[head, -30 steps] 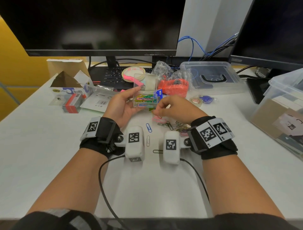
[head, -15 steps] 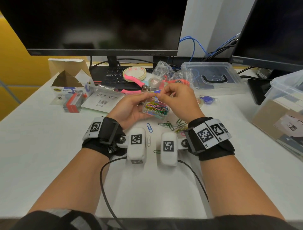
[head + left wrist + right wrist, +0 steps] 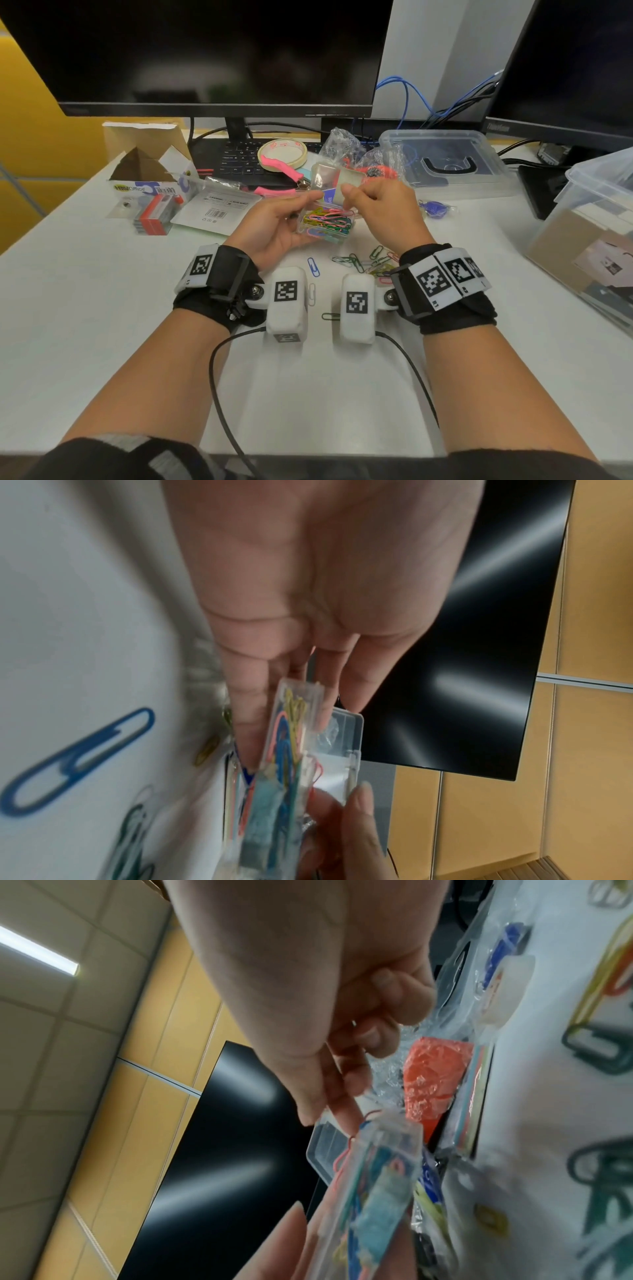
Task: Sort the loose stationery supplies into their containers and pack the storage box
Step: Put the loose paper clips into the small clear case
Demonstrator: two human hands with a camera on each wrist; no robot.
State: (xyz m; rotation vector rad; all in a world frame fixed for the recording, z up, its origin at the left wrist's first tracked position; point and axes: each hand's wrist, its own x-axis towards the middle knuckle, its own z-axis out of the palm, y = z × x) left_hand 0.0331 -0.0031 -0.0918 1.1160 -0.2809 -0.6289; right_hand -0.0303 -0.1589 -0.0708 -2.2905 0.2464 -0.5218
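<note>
Your left hand cups the clear clip box above the worktop, grip curled round its base. Your right hand sits directly over the open mouth, grip narrow, fingertips pinched at the raised lid; whether they hold a clip or the lid edge, you can't tell. The loose paper clips lie just under your right wrist, nearer that hand, their axes mixed. 1 blue clip lies between the wrists. Both wrist views are blurred, and the box hinge is hidden.
</note>
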